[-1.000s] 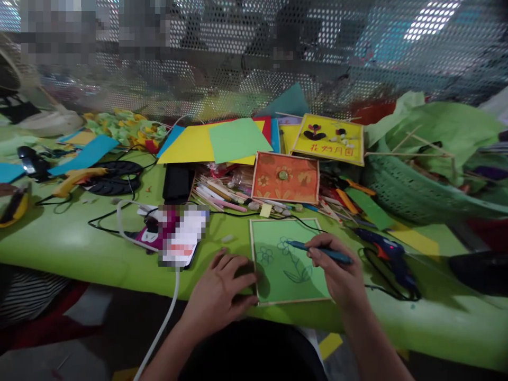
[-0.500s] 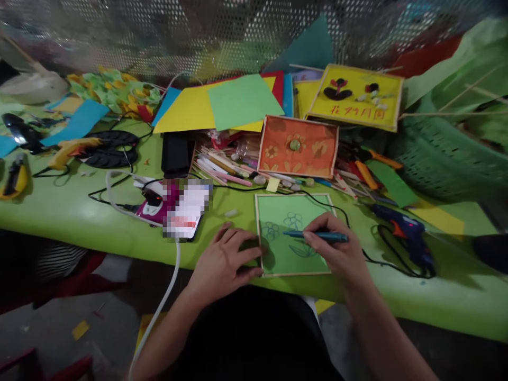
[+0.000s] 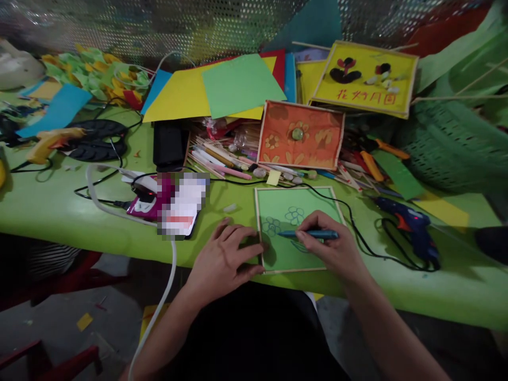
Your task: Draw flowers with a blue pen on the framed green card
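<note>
Bright green covering spreads over the bench (image 3: 47,211) beneath a perforated screen (image 3: 174,32). At far left lies a yellow glue gun (image 3: 51,143); next come a magenta power strip (image 3: 145,203) and a lit phone (image 3: 182,206). The left hand (image 3: 226,259), fingers spread and gripping nothing, rests against the left side of a framed green card (image 3: 283,251) near the bench's front edge. To its right, the right hand (image 3: 335,251) pinches a teal pen (image 3: 323,234), its tip at the left flower; contact with the card is unclear. Farther right sits a blue glue gun (image 3: 415,227).

If the left hand slips, the card could swivel and spoil a line. A tug on the black cord (image 3: 242,181), which crosses the card's upper right corner, might shift it too; a dragging right hand might smear the ink.

The card looks flat, bordered by thin pale sticks, with two outlined flowers and leaf lines partly hidden by the right hand.
</note>
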The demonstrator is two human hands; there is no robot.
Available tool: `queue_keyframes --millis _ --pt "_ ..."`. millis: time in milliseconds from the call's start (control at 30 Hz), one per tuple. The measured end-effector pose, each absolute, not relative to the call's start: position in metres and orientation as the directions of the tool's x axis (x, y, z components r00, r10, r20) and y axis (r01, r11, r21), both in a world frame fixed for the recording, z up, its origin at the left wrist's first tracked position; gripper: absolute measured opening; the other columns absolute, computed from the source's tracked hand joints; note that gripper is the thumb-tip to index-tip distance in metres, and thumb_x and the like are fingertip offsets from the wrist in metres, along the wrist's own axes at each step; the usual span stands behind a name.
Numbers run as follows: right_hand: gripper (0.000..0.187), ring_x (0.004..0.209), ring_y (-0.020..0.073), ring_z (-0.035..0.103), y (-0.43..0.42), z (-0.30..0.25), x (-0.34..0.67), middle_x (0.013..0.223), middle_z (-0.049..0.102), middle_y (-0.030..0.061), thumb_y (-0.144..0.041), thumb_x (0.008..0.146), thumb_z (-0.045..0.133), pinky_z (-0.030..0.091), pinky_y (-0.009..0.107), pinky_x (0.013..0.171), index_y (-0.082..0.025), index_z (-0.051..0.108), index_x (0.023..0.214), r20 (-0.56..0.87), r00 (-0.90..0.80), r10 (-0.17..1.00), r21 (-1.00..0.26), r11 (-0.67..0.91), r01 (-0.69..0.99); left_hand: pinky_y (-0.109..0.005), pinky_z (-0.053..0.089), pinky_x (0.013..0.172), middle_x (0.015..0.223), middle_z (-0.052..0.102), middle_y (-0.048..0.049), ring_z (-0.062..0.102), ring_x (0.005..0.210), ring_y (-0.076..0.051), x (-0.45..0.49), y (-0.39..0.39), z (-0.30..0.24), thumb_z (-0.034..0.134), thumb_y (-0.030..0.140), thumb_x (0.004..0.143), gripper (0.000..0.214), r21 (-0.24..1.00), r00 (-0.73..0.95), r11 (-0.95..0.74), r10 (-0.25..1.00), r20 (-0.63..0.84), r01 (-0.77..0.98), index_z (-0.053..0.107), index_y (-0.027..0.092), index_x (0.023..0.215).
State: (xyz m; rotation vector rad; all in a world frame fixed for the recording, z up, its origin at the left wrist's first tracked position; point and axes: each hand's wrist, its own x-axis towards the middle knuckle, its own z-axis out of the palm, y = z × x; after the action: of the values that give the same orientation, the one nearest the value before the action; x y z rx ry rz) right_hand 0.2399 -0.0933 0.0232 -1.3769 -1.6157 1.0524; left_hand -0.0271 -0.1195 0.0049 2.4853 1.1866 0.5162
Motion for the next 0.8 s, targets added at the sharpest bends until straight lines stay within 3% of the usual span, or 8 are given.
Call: queue_keyframes --millis 433,800 --pt "0.010 0.065 0.0146 0.057 -0.0965 0.0189 0.2386 0.074 0.064 -0.0007 -0.029 0.090 0.073 0.042 0.025 0.058 -0.022 0.068 0.085 0.020 -0.195 0.981 -0.927 0.091 0.363 -0.054 0.034 0.119 0.130 0.065 -0.0044 0.060 0.120 -0.024 -0.0271 -0.1198 -0.0001 0.066 0.044 0.097 0.030 0.434 0.599 -0.611 0.779 0.185 0.662 0.069 0.032 0.124" --pt "0.014 0.059 0.0125 0.050 -0.0940 0.0206 0.2406 0.066 0.058 -0.0033 -0.031 0.088 0.072 0.038 0.025 0.055 -0.021 0.065 0.079 -0.008 -0.129 0.992 -0.922 0.042 0.385 -0.054 0.034 0.118 0.130 0.066 -0.0042 0.062 0.118 -0.024 -0.0281 -0.1194 0.0016 0.067 0.042 0.097 0.028 0.447 0.597 -0.606 0.782 0.182 0.658 0.069 0.031 0.123"
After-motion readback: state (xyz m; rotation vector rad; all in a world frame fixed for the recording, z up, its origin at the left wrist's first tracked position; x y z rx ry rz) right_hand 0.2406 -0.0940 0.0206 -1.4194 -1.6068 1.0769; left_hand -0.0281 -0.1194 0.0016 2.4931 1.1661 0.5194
